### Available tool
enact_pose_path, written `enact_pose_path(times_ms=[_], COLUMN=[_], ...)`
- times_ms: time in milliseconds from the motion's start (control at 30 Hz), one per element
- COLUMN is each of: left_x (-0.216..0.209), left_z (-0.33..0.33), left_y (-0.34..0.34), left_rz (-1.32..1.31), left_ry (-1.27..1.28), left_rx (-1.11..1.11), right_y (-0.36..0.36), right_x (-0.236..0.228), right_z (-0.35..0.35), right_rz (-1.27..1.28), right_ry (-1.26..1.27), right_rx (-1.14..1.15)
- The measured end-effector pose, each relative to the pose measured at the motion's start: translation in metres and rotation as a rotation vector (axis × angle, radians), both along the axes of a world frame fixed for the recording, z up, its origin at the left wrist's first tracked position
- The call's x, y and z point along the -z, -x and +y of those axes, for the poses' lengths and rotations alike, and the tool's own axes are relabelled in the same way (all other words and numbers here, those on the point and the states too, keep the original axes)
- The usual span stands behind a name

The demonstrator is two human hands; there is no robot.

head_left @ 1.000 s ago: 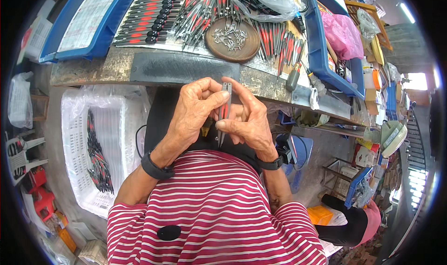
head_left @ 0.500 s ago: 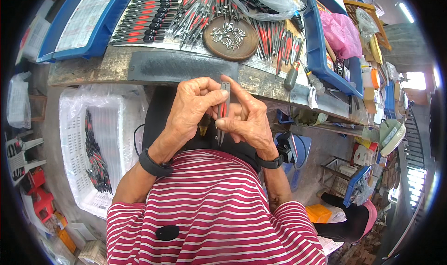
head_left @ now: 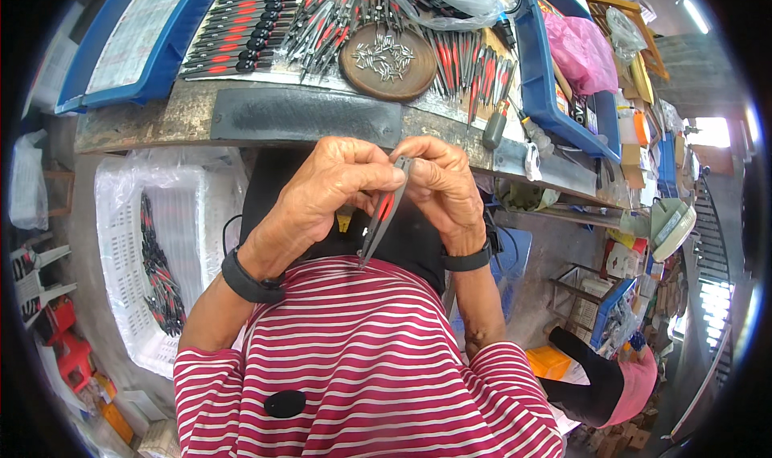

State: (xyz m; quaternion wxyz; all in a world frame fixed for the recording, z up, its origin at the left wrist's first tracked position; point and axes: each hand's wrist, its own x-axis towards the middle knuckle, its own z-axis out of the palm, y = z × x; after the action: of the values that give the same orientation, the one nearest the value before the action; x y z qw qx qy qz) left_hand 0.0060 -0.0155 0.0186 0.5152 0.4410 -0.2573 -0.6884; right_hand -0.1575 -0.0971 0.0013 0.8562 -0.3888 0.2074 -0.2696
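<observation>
At the frame's centre, a grey-and-red compass-like tool (head_left: pixel 384 207) lies between the two hands, slanting down toward the lower left, its pointed end over the edge of the striped shirt (head_left: pixel 362 361). The left hand (head_left: pixel 336 183) pinches its upper end between thumb and fingers. The right hand (head_left: pixel 444 186), fingertips drawn together, meets that same end; whether it grips the tool cannot be told. A wooden dish (head_left: pixel 384 90) sits at upper centre.

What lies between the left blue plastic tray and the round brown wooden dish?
In the head view, a row of slim red-and-black tools lies beside the tray, then a looser pile of similar tools nearer the dish.
</observation>
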Motion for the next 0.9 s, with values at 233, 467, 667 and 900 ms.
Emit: enact_pose_path(times_ms=[233,467,667,900], left_x=[-0.007,-0.010,-0.021,-0.020], left_z=[-0.003,-0.006,-0.009,-0.016], left_y=[-0.001,0.006,0.017,0.022], left_rz=[-0.042,-0.110,-0.337,-0.483], left_ry=[0.030,0.110,0.122,0.260], left_rx=[0.033,-0.029,-0.201,-0.359], right_y=[-0.002,-0.005,-0.012,-0.019], right_x=[-0.001,-0.008,-0.013,-0.023], right_z=[-0.004,-0.004,-0.004,-0.014], right_rz=[-0.079,-0.006,0.155,0.198], right_ry=[0.004,0.116,0.256,0.319], right_rx=[-0.003,0.103,0.215,0.205])
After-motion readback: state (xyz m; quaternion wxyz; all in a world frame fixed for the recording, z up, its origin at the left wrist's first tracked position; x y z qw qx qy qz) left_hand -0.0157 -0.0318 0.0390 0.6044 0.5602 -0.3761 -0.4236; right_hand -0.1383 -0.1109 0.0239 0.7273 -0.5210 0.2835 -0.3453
